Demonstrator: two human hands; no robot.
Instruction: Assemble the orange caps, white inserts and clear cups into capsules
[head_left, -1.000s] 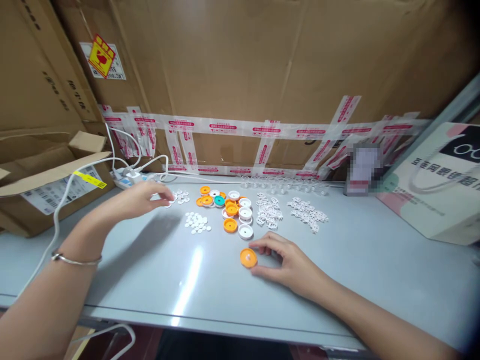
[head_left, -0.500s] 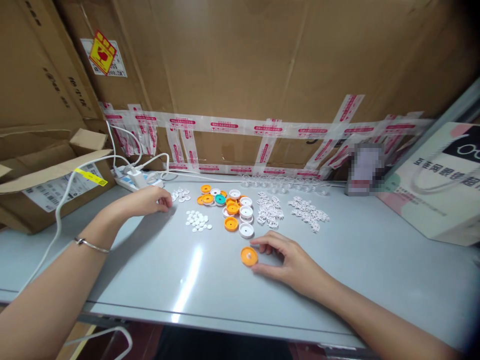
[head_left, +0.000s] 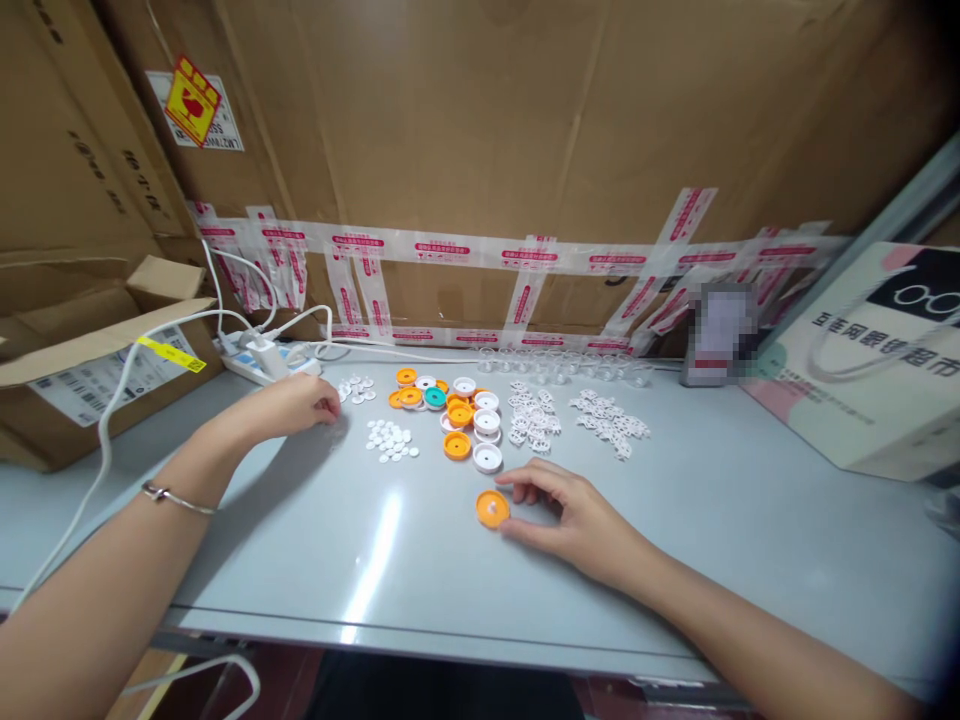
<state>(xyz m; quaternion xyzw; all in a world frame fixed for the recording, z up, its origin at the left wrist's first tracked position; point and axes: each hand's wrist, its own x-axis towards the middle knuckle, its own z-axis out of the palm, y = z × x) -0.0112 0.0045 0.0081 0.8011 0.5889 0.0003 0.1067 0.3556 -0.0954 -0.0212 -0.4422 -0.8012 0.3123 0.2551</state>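
On the tabletop (head_left: 420,570) before the person, an orange disc (head_left: 493,509) sits with its rim in the light grip of the right hand (head_left: 576,512), likely for steadiness. The left hand (head_left: 298,400) bunches its fingers beside small white pieces (head_left: 358,389); whether it pinches one, I cannot tell.

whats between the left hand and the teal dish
In the head view, small white pieces lie nearest the left hand, then orange and white dishes.
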